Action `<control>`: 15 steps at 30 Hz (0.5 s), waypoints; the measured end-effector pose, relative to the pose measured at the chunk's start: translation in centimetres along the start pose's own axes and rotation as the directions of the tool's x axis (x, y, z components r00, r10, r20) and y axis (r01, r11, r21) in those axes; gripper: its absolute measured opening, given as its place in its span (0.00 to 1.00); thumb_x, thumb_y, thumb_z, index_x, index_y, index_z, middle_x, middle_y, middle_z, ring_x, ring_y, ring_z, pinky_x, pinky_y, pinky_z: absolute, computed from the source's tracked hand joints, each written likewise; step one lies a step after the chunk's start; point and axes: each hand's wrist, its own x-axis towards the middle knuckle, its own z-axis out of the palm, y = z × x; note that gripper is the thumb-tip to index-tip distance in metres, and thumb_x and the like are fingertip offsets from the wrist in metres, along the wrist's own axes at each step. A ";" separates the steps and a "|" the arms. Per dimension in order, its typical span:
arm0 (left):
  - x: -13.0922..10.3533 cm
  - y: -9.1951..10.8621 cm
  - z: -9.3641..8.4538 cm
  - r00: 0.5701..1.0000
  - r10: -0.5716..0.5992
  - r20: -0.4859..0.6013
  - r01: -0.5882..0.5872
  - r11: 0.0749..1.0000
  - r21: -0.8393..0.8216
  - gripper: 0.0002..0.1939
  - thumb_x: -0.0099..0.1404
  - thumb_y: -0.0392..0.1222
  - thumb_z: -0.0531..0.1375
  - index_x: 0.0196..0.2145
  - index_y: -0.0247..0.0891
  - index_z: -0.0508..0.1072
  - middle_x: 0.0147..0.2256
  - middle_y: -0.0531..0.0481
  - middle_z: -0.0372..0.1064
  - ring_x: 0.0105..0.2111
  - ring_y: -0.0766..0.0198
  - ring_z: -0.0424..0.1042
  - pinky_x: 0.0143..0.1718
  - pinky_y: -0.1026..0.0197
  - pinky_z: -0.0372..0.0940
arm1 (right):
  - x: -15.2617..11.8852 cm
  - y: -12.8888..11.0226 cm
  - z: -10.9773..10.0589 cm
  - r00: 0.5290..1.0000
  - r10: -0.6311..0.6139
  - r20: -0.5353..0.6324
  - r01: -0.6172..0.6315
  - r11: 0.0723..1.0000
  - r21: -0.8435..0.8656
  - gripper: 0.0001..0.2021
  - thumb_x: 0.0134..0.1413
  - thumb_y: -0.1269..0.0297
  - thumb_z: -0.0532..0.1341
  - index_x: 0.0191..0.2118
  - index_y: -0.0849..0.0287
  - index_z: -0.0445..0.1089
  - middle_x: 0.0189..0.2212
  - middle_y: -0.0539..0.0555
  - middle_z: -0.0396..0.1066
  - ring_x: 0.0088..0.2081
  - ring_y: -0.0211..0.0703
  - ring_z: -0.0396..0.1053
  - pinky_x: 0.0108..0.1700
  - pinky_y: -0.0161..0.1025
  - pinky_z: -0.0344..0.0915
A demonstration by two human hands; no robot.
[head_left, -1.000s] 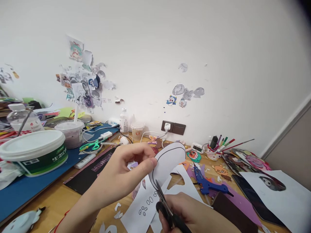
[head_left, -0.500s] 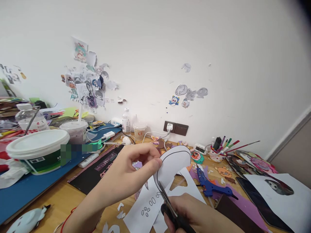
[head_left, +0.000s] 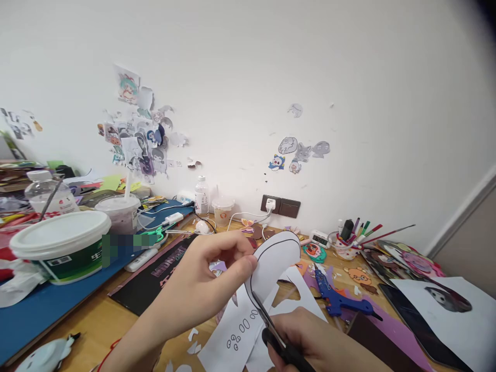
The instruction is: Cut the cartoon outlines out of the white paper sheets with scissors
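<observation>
A white paper cutout with a curved black outline is pinched at its left edge between the thumb and fingers of my left hand. My right hand grips black-handled scissors, whose blades meet the paper's lower edge close to the drawn line. Under both hands lies a white sheet with small ovals drawn on it. Beside it is another sheet with a cut-out hole. Small paper scraps are scattered on the wooden table to the left.
A blue glue gun lies to the right, near a dark tablet. Behind it stands a cup of markers. On the left, a white-lidded tub stands on a blue board. A black folder lies behind my left forearm.
The cutout has shifted very slightly left, and the scissors a little down and right. Both hands keep their hold. The view has tilted slightly.
</observation>
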 end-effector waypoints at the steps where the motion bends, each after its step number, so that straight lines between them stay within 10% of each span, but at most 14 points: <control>1: 0.0 0.0 0.0 1.000 0.002 -0.001 -0.002 1.000 0.008 0.10 0.61 0.35 0.53 0.21 0.37 0.63 0.19 0.59 0.56 0.19 0.74 0.55 0.18 0.71 0.51 | 0.0 0.0 -0.1 1.000 -0.008 -0.005 0.008 1.000 -0.014 0.09 0.47 0.64 0.62 0.25 0.60 0.61 0.20 0.43 0.54 0.24 0.32 0.51 0.24 0.29 0.49; 15: -0.4 0.0 0.2 0.997 0.046 0.058 -0.058 0.970 0.235 0.13 0.64 0.38 0.49 0.21 0.38 0.59 0.20 0.56 0.55 0.22 0.69 0.53 0.23 0.64 0.50 | -0.1 -0.9 -0.3 0.999 0.036 0.029 -0.037 0.998 0.053 0.03 0.44 0.74 0.58 0.28 0.60 0.63 0.22 0.44 0.60 0.24 0.31 0.55 0.24 0.27 0.51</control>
